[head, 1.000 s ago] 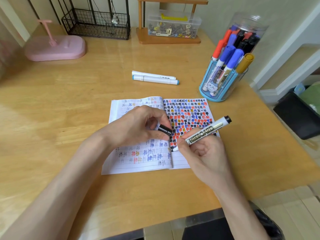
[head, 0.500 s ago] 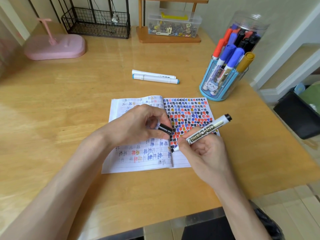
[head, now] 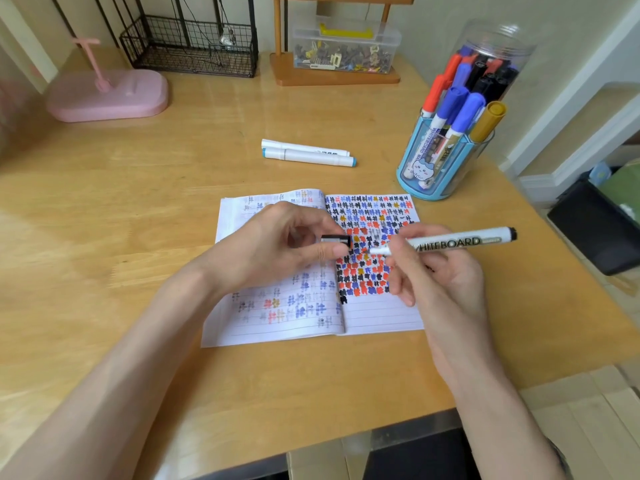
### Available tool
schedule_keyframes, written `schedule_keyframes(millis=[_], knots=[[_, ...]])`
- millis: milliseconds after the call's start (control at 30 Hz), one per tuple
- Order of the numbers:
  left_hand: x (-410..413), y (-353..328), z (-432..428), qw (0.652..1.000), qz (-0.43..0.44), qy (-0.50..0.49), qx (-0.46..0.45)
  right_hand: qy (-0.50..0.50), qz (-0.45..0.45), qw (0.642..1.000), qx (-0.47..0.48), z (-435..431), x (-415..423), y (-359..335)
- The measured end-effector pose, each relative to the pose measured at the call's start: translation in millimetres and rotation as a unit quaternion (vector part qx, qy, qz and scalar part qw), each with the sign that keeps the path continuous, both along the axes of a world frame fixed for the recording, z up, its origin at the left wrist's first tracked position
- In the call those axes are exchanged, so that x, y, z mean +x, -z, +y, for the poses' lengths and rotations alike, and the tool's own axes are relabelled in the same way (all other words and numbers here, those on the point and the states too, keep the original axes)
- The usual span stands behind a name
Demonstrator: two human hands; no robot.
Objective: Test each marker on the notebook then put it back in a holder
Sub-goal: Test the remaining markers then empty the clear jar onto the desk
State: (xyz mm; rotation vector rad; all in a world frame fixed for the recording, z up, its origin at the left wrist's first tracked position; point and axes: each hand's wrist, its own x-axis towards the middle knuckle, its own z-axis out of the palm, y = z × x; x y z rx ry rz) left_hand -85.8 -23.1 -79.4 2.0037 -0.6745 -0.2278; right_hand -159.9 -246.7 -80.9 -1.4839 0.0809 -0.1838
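Pale wood, smooth and faintly grained, made up the tabletop [head: 138,202], and a lined paper notebook [head: 277,317] lay open on it toward the near edge, its right page crowded with small black, red, blue and ochre test marks. Over that page the right hand [head: 436,278] pinched a slim white marker [head: 460,241] between thumb and forefingers close to its writing end, the remaining fingers curled beneath; the barrel, printed WHITEBOARD, ran almost level, its black end pointing at the right edge. Whether the tip touched the paper could not be told. Just left of the tip, the left hand [head: 277,251] held the short black cap [head: 336,240] pinched between thumb and index finger, open end facing the tip, wrist resting on the left page. Near the right edge stood a round blue plastic holder [head: 457,174] packed with capped markers.
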Motion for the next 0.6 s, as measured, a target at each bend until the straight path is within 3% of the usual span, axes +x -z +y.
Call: schedule_keyframes(millis=[167,333,600], knots=[[-0.8,-1.5,-5.1,0.999,-0.016,-0.036,-0.016,0.028,-0.029,0.999,-0.012,-6.7,21.9,-17.8],[2.5,2.2,-2.7,0.998,-0.019,-0.055,-0.018,0.052,0.020,0.997,0.044,-4.6,30.5,-10.6],[0.2,1.1,-4.9,0.997,0.000,-0.074,-0.024,0.013,0.003,1.000,0.006,-4.1,24.0,-3.8]])
